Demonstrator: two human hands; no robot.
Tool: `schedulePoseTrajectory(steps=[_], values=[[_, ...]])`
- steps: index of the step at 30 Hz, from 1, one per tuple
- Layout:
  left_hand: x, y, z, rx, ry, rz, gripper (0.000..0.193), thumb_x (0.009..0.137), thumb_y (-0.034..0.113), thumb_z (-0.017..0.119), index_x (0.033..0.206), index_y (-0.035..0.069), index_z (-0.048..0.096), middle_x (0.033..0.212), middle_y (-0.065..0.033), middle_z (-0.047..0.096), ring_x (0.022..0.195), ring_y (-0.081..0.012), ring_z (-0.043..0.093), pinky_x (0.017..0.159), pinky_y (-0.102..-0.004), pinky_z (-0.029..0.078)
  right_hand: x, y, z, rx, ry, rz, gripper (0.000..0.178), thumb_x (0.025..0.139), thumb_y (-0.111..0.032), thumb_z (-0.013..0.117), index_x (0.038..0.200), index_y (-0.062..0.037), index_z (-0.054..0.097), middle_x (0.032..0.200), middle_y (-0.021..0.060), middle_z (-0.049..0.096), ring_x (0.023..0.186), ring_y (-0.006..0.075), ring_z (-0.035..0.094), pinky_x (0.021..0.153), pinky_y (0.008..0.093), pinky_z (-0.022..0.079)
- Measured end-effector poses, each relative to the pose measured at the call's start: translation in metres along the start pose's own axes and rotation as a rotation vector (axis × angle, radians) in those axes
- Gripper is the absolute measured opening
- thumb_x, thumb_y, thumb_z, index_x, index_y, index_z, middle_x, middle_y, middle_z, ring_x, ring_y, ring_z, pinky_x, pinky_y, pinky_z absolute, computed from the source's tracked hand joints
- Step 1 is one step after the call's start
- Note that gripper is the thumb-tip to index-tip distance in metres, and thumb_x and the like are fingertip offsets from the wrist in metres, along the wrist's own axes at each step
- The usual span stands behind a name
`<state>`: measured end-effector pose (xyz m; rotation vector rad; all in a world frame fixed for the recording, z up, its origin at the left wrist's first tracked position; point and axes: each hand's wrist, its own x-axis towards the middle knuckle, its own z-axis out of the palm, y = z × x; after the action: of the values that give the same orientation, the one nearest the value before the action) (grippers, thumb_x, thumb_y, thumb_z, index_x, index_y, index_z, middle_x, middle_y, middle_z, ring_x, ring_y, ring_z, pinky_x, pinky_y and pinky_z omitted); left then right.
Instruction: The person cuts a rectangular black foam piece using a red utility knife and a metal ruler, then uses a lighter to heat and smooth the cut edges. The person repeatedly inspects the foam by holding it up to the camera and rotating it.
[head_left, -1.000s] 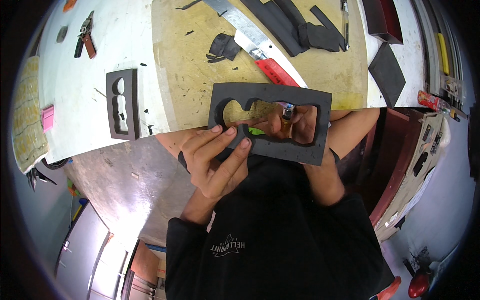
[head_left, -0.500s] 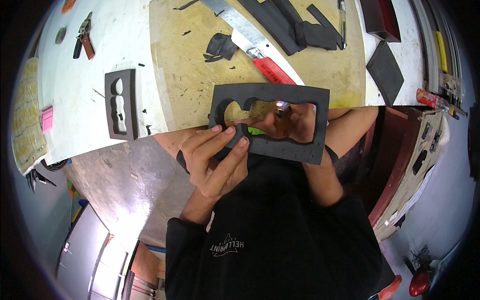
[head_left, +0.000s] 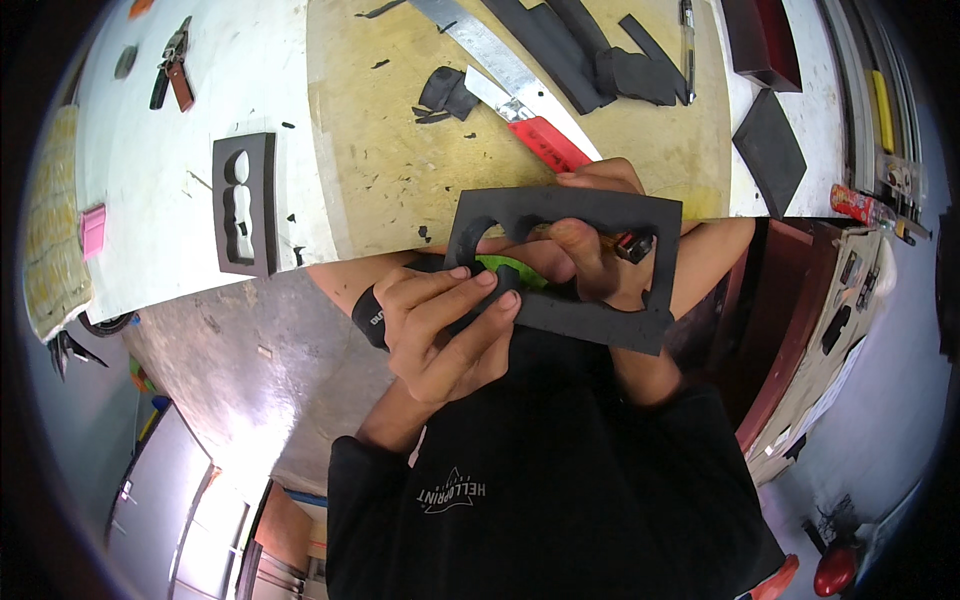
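1. At between nine and ten o'clock, on the white table (head_left: pixel 120 200), a smaller frame (head_left: pixel 262 205) of black material is laid, well apart from both hands; its long axis is set near twelve-to-six.
2. Just left of centre, the left hand (head_left: pixel 437 325) is closed on the big frame (head_left: pixel 590 318) at its eight o'clock corner. Bent fingers are laid on the facing side; the thumb is hidden, so a pinch is inferred.
3. The big frame is held up near centre, its top edge seen against the table's near edge. Long axis is pointed from between nine and ten to between three and four, right end slightly dipped. The cut-out's round lobe is turned to ten o'clock, its longer slot to three. Step in hand, as judged: the frame is being handled at its cut-out, lighter close by.
4. Right of centre, the right hand (head_left: pixel 597 272) is seen through the slot, fingers curled past the one o'clock edge. Whether the frame is also pinched cannot be told.
5. In the slot's three o'clock end, the lighter (head_left: pixel 634 246) appears gripped by that hand; no flame made out. A steady left grip and a well-aimed lighter head are judged needed next.
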<state>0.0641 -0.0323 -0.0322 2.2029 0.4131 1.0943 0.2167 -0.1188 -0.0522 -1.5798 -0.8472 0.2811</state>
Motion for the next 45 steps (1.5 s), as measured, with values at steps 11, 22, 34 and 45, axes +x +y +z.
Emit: schedulePoseTrajectory(steps=[11, 22, 34, 45], values=[[-0.005, 0.002, 0.002, -0.006, 0.022, -0.006, 0.034, 0.056, 0.001, 0.076, 0.088, 0.011, 0.071, 0.094, -0.0054, 0.066, 0.082, -0.0215, 0.06, 0.068, -0.0322, 0.04, 0.0, -0.001, 0.001, 0.217, -0.013, 0.106, 0.032, 0.073, -0.011, 0.078, 0.095, 0.0066, 0.063, 0.094, 0.0146, 0.062, 0.077, 0.0166, 0.065, 0.064, 0.0253, 0.053], [-0.007, 0.001, -0.003, 0.019, 0.001, 0.033, 0.034, 0.058, 0.003, 0.077, 0.09, 0.011, 0.071, 0.097, -0.0049, 0.066, 0.082, -0.0209, 0.06, 0.068, -0.0323, 0.039, -0.002, -0.011, 0.0, 0.184, 0.045, 0.25, 0.032, 0.07, -0.01, 0.08, 0.091, 0.0063, 0.063, 0.088, 0.0138, 0.064, 0.077, 0.0187, 0.064, 0.066, 0.0286, 0.052], [-0.011, 0.005, -0.002, 0.032, -0.005, 0.042, 0.036, 0.056, 0.005, 0.078, 0.091, 0.013, 0.072, 0.096, -0.0032, 0.066, 0.081, -0.0201, 0.059, 0.068, -0.0323, 0.039, 0.001, -0.015, 0.0, 0.157, 0.047, 0.078, 0.023, 0.073, -0.007, 0.077, 0.088, 0.0051, 0.064, 0.086, 0.0147, 0.063, 0.072, 0.0184, 0.063, 0.062, 0.0291, 0.051], [-0.011, 0.008, -0.005, 0.042, -0.032, 0.018, 0.037, 0.057, 0.007, 0.078, 0.092, 0.014, 0.072, 0.097, -0.0014, 0.064, 0.083, -0.0193, 0.057, 0.068, -0.0322, 0.039, 0.002, -0.016, -0.002, 0.13, 0.045, 0.012, 0.033, 0.069, -0.018, 0.082, 0.085, 0.0054, 0.065, 0.086, 0.015, 0.064, 0.074, 0.021, 0.064, 0.064, 0.03, 0.052]])
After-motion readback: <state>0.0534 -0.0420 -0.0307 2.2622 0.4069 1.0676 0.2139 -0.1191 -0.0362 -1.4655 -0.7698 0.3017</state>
